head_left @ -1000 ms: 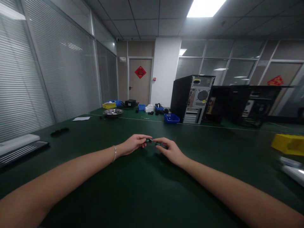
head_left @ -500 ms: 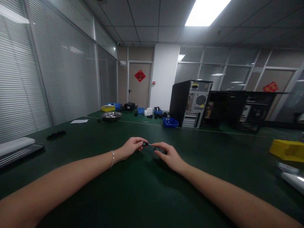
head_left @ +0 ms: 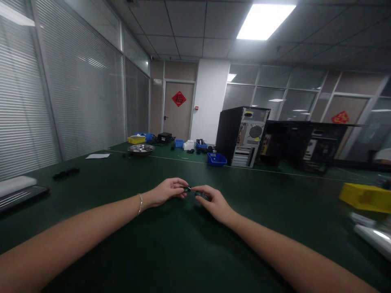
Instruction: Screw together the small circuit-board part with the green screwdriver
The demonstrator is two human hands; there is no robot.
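Over the middle of the green table my left hand (head_left: 171, 189) pinches a small dark piece (head_left: 186, 189) between thumb and fingertips. Its exact kind is too small to make out. Facing it, my right hand (head_left: 215, 200) is closed around the dark handle of a screwdriver (head_left: 201, 195). The screwdriver's thin, shiny shaft points left, and its tip is at the small piece. Fingers partly cover both things.
A computer tower (head_left: 242, 136) and a blue bin (head_left: 216, 159) stand ahead on the green table (head_left: 171, 244). A metal bowl (head_left: 141, 149) sits back left, near a black object (head_left: 66, 173). Far right lies a yellow bin (head_left: 365, 197).
The left fingers have shifted their grip slightly on the small piece, and its angle differs a little. The screwdriver stays in my right hand. The view has tilted and turned slightly.
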